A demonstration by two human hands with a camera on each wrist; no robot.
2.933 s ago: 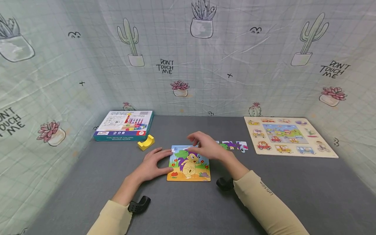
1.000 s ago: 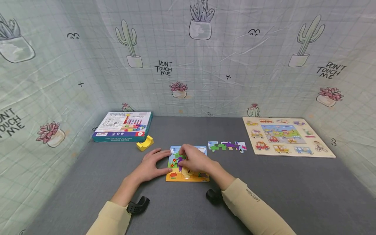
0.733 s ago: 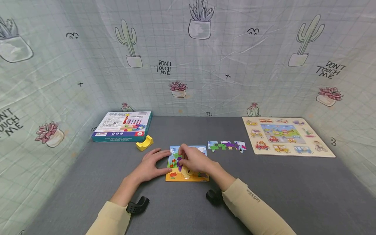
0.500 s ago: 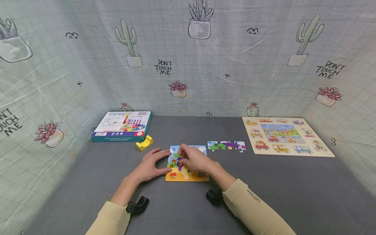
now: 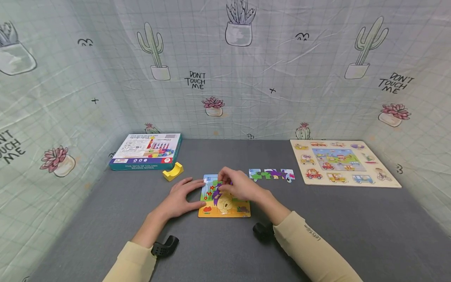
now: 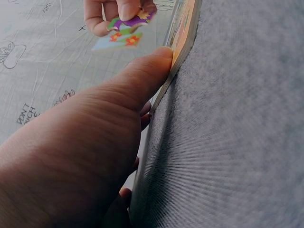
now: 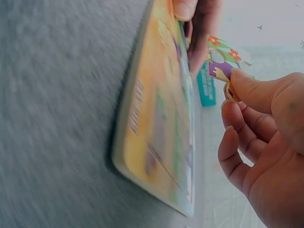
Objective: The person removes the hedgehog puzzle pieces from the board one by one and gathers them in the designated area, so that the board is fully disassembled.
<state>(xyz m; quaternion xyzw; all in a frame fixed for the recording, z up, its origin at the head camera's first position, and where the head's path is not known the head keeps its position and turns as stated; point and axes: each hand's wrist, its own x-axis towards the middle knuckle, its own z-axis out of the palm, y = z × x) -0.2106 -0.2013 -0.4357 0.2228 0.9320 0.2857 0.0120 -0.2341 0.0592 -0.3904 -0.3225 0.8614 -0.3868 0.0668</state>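
A hedgehog jigsaw puzzle [image 5: 225, 212] lies in its square tray in front of me. My left hand [image 5: 181, 199] rests at the tray's left side, its thumb and forefinger spread and touching the edge. With thumb and fingertips my right hand [image 5: 243, 188] pinches a jigsaw piece [image 7: 222, 50] showing red flowers, green and purple. In the left wrist view this piece hangs above the tray; whether it is one piece or two joined cannot be told. Beyond the tray's upper right corner lies a short row of jigsaw pieces [image 5: 271, 174].
A teal-edged box [image 5: 145, 152] lies at the back left, with a yellow curved block [image 5: 173, 171] by its corner. At the back right lies a wooden vehicle board [image 5: 345, 163]. A patterned cloth hangs behind the grey table.
My right hand came down over the puzzle's middle, stayed there, then rose slightly up and right with the flowered jigsaw piece. My left hand has kept its place.
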